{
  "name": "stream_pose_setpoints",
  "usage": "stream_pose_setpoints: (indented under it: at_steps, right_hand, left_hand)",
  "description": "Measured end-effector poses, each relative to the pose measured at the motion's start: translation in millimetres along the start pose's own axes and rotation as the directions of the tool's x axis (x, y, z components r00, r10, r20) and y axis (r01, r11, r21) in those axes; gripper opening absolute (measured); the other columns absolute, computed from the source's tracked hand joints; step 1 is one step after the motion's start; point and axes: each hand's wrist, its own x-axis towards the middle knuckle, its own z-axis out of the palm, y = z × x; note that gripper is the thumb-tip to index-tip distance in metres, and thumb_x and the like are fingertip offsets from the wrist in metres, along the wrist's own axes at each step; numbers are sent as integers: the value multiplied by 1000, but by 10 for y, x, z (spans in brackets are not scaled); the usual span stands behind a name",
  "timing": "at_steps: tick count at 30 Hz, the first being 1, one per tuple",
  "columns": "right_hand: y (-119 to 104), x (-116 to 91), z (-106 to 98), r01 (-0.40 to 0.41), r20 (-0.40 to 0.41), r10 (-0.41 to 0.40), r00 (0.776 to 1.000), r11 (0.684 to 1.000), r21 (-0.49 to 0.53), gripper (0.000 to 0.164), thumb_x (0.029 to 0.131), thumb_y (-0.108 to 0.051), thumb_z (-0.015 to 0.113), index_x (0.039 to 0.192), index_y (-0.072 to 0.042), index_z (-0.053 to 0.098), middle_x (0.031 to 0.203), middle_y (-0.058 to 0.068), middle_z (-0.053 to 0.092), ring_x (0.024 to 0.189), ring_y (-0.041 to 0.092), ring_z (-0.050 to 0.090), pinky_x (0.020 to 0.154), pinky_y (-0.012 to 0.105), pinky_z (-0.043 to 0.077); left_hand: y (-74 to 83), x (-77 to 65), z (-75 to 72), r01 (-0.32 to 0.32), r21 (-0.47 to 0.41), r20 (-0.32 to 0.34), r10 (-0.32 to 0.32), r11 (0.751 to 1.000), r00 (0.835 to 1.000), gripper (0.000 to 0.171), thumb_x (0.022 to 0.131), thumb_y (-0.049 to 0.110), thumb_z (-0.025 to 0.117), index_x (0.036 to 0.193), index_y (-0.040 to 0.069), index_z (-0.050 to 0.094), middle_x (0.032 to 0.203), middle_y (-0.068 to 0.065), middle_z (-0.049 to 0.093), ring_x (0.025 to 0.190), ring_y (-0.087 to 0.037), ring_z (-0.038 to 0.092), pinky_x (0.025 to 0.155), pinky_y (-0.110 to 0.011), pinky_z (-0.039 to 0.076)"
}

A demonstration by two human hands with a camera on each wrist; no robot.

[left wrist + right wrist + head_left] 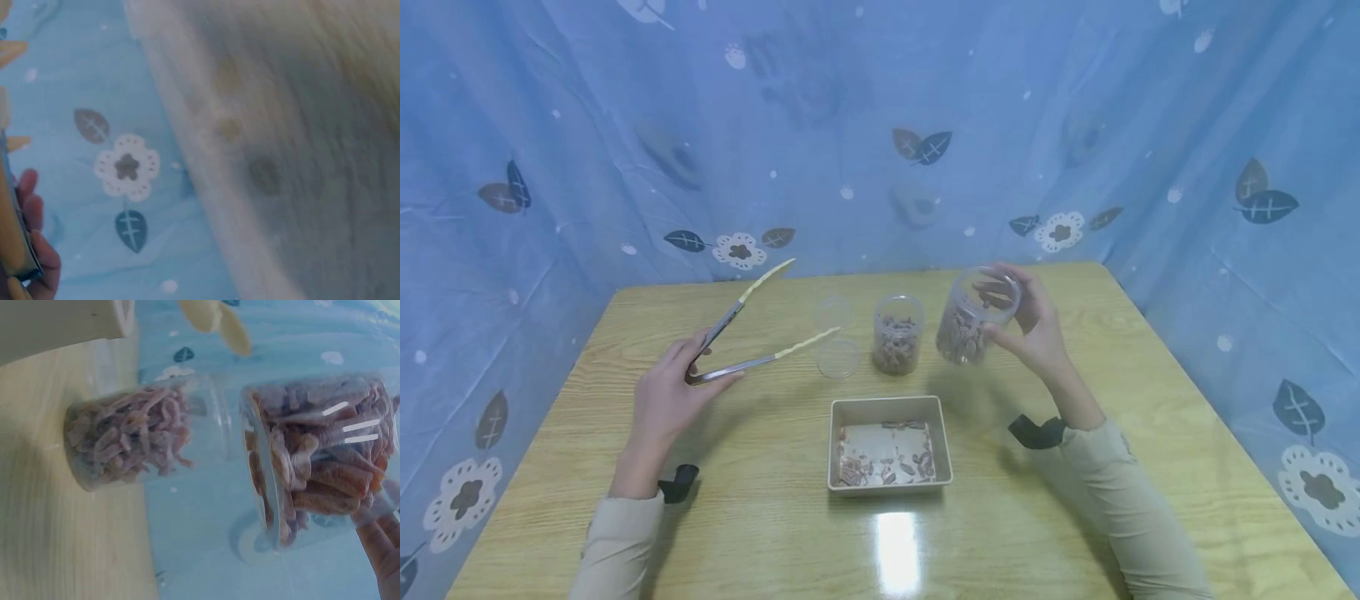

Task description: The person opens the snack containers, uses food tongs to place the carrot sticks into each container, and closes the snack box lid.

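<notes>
My left hand (666,396) grips metal tongs (733,365) with cream-coloured tips, their arms spread apart over the table's left side. In the left wrist view its fingers (47,262) curl at the edge of the tongs. My right hand (1033,333) holds a clear plastic jar (964,329) near its rim, tilted and raised above the table. Reddish-brown dried strips (337,469) fill much of this jar. A second clear jar (897,337) of similar pieces stands upright to its left. Nearer me, a beige rectangular tray (889,490) contains scattered small brown pieces.
Two round clear lids (838,358) lie on the wooden table (760,533), left of the standing jar. Behind the table and along both sides hangs a blue patterned curtain (850,125). Black wrist mounts (1037,432) project inward from both wrists.
</notes>
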Motion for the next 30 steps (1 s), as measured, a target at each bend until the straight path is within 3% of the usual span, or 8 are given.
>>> stream_pose_setpoints:
  at_steps: [5,10,14,16,19,22,26,30]
  right_hand:
    - [38,61,-9,-8,-53,8,999,1000,-8,68,74,4,71,133,5,38,129,17,53,113,29,56,99,37,43]
    - [112,110,-26,-25,-97,24,995,1000,-14,68,75,-2,73,133,4,39,129,19,52,113,28,56,98,36,44]
    - [153,116,-38,-45,-128,43,991,999,-17,67,75,-3,73,133,3,39,129,18,53,113,29,55,97,34,45]
    - [163,105,-40,-52,-133,49,990,998,-18,67,75,-3,73,133,3,39,129,17,53,112,30,56,96,34,46]
    - [167,89,-41,-57,-127,55,990,998,-12,67,75,-1,73,133,2,40,128,17,54,110,29,57,95,33,47]
    - [167,83,-43,-69,-114,67,991,998,-15,66,75,2,71,133,1,40,129,17,53,111,26,57,95,32,47]
    - [165,84,-56,-86,-107,81,991,996,-36,66,75,4,70,134,-1,40,129,16,53,111,24,57,95,32,46]
    - [158,99,-79,-80,-111,76,991,996,-39,66,75,3,70,134,-2,40,129,14,54,111,24,57,96,32,45]
  left_hand:
    - [-121,-19,25,102,7,-3,-102,995,995,70,61,28,86,121,4,60,91,-13,67,68,-29,65,55,-46,49]
    - [-210,-39,26,218,71,45,-221,973,974,65,67,36,81,118,1,61,84,-17,65,66,-34,64,51,-46,46]
    - [-266,-56,8,329,120,132,-343,937,930,65,73,46,74,117,0,61,71,-13,60,58,-27,53,47,-36,38]
    - [-290,-66,-8,388,131,183,-407,912,895,70,76,52,70,120,-1,58,68,-13,57,57,-25,48,49,-34,36]
    - [-320,-82,-38,458,143,236,-480,877,845,81,78,57,64,126,-6,52,80,-23,61,63,-27,49,54,-36,39]
    - [-339,-101,-60,507,161,269,-532,847,803,75,79,59,61,115,-6,57,76,-23,57,62,-27,47,53,-36,36]
    - [-364,-129,-76,526,193,285,-560,828,778,63,80,58,62,91,-3,58,61,-8,41,57,-24,41,50,-31,29]
    - [-385,-144,-95,539,213,284,-580,815,764,62,80,56,62,94,-4,58,59,-5,38,58,-24,41,50,-31,29]
